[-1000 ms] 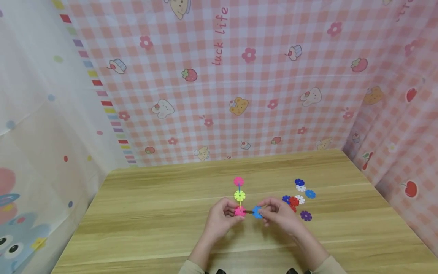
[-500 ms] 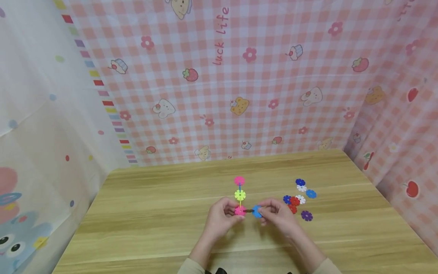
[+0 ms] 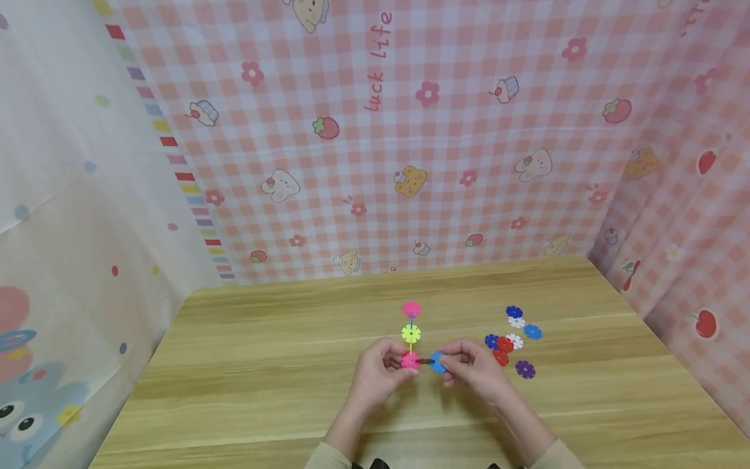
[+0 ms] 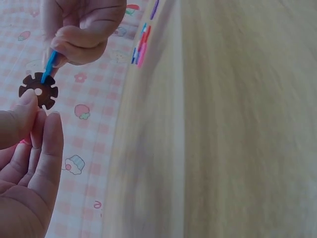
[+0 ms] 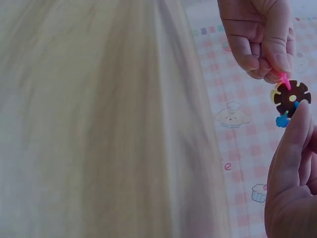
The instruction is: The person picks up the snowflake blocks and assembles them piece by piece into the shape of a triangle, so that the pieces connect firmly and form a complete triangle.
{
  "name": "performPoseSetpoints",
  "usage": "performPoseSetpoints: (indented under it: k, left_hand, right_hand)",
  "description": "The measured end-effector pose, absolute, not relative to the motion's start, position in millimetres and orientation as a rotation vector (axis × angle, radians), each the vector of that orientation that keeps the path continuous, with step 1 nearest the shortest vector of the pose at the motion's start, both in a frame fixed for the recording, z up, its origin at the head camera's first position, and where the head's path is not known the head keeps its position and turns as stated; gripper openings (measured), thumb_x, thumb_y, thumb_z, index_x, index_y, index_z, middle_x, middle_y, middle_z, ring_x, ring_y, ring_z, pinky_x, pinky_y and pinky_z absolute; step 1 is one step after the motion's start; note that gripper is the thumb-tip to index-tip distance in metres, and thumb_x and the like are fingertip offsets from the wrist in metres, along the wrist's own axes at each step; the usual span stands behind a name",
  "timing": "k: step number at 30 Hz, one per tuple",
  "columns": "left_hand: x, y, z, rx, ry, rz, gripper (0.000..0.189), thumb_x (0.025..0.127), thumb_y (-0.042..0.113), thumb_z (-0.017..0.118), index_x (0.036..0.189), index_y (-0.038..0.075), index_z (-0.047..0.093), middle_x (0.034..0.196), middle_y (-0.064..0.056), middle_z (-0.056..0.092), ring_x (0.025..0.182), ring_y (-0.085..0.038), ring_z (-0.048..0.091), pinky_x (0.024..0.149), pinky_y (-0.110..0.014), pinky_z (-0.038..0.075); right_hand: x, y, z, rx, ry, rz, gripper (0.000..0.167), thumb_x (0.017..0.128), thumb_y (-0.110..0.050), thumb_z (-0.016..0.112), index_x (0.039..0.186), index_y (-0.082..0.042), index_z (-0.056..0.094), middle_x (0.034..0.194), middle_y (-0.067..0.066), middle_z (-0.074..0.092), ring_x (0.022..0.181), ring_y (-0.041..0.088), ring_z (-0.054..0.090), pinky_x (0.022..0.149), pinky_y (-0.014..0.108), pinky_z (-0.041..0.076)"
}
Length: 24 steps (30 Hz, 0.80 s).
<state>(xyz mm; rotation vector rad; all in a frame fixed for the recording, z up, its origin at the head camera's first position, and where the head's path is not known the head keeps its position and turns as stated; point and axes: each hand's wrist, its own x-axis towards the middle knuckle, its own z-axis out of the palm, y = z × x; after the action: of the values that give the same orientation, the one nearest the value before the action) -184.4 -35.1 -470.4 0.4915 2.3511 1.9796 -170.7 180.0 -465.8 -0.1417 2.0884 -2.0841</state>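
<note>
My left hand [image 3: 377, 372] pinches a pink notched building disc [image 3: 411, 361] between thumb and fingers. Linked in a row beyond it are an edge-on yellow disc, a yellow-green disc [image 3: 411, 334], an edge-on blue disc and another pink disc [image 3: 412, 309]. To the right of the held pink disc a brown disc [image 4: 51, 92] stands edge-on in the head view, its slot joined with the pink one. My right hand [image 3: 477, 372] pinches a light blue disc [image 3: 436, 363], whose edge meets the brown disc's rim. Part of the blue disc is hidden by the fingers.
Loose discs lie on the wooden table [image 3: 263, 371] right of my hands: a purple one [image 3: 525, 369], a light blue one [image 3: 532, 332], and several red [image 3: 504, 344], white [image 3: 516, 322] and dark blue [image 3: 513, 312] ones. A checked cloth [image 3: 351, 163] hangs behind the table.
The right hand has brought the light blue disc slightly left, closer to the pink disc and further onto the brown one. The left hand stays nearly still.
</note>
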Motion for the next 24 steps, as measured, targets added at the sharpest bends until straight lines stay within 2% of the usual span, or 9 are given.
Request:
performPoseSetpoints:
  k: [8, 17, 24]
  left_hand:
    - [-187.4, -35.1, -469.2, 0.467, 2.360, 1.971, 0.028, 0.077, -0.004, 0.080, 0.100, -0.001, 0.064, 0.090, -0.007, 0.069, 0.083, -0.016, 0.064, 0.076, -0.025, 0.055]
    - [-188.3, -36.4, -471.2, 0.457, 2.354, 1.978, 0.032, 0.078, -0.002, 0.080, 0.106, -0.002, 0.064, 0.093, -0.008, 0.067, 0.085, -0.018, 0.062, 0.075, -0.024, 0.054]
    - [-188.4, -37.0, -473.5, 0.434, 2.318, 2.012, 0.043, 0.077, 0.001, 0.082, 0.116, -0.002, 0.063, 0.095, -0.007, 0.068, 0.087, -0.020, 0.064, 0.077, -0.024, 0.054]
  right_hand:
    - [-174.0, 182.0, -464.6, -0.129, 2.077, -2.089, 0.031, 0.094, -0.004, 0.064, 0.118, 0.014, 0.056, 0.090, 0.009, 0.066, 0.079, 0.019, 0.064, 0.074, 0.029, 0.058]
    - [-175.8, 183.2, -469.4, -0.104, 2.137, -2.069, 0.033, 0.093, -0.004, 0.065, 0.120, 0.013, 0.058, 0.091, 0.008, 0.068, 0.083, 0.022, 0.064, 0.075, 0.028, 0.057]
    - [-176.5, 180.8, -472.2, 0.027, 2.176, -2.137, 0.034, 0.091, -0.002, 0.067, 0.120, 0.013, 0.057, 0.088, 0.007, 0.068, 0.079, 0.017, 0.063, 0.073, 0.026, 0.057]
